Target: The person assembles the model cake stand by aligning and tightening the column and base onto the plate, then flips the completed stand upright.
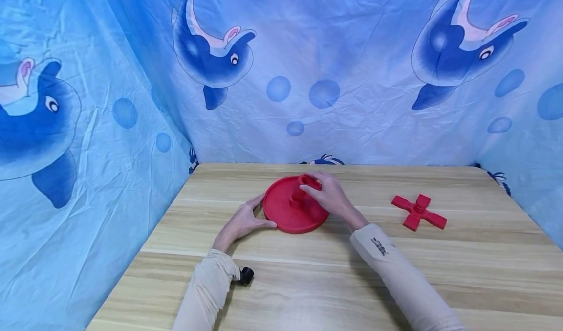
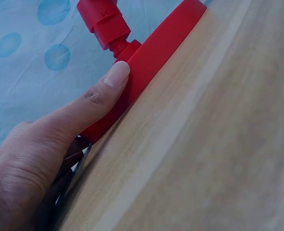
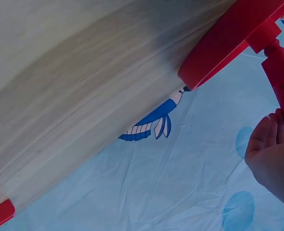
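Note:
A red round base (image 1: 280, 209) with a raised rim lies flat on the wooden table (image 1: 308, 287). My left hand (image 1: 243, 222) holds its near-left edge, thumb at the front of the rim and fingers round the left side. In the left wrist view the thumb (image 2: 96, 98) presses on the rim's outer wall. A hollow red post (image 2: 106, 24) stands over the base's centre, with a narrow neck showing just above the hub. My right hand (image 1: 329, 194) grips the post's upper part between thumb and fingers. In the right wrist view its fingertips (image 3: 269, 130) touch the post's end.
To the right on the table lies a red cross-shaped piece (image 1: 419, 212), apart from both hands. Blue dolphin-printed cloth (image 1: 290, 37) hangs behind the table and along its sides. A small black device (image 1: 246, 275) sits at the left cuff.

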A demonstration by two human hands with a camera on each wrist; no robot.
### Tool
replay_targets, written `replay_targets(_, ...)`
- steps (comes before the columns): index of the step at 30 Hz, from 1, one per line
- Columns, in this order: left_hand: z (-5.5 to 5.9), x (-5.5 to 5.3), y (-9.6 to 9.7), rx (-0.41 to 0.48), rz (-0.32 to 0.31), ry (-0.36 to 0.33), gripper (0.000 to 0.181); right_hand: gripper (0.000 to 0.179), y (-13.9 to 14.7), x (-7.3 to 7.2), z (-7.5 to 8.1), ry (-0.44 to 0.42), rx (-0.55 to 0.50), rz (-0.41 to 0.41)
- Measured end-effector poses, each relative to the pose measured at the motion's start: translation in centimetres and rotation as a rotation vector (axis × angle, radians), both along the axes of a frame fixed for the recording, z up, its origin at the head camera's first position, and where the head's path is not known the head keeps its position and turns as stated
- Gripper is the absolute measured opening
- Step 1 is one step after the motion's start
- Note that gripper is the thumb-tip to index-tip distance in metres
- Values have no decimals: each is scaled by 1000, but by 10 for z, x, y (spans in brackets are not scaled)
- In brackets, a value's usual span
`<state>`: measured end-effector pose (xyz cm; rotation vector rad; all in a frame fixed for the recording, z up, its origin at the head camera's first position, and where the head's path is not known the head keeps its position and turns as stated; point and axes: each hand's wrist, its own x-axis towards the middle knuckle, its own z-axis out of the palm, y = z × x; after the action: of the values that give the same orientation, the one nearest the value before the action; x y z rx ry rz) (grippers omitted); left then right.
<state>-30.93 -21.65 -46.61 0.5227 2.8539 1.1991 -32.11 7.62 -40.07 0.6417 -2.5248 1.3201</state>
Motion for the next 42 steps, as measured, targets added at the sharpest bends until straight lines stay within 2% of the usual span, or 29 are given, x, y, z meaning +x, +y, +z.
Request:
replay_targets(7,-2,0,0,-6,4,-2,111,51,-7,-5,-1,24,11,11)
replay_targets(16,-2,0,2,2,0,-14,110,51,-16,-9,-1,10,54,11)
replay_targets(21,-1,-1,3,5,3,-11,110,50,-17,-11,-5,17,43,4)
replay_targets(28,-1,-1,3,3,8,-11,110,45,-16,-12,-6,55,46,20)
replay_targets(36,-2,0,2,14,6,-17,109,51,-20,-10,-6,14,26,-9)
replay_targets(42,-1,0,1,19,4,-17,109,53,-18,-9,-8,18,27,-13)
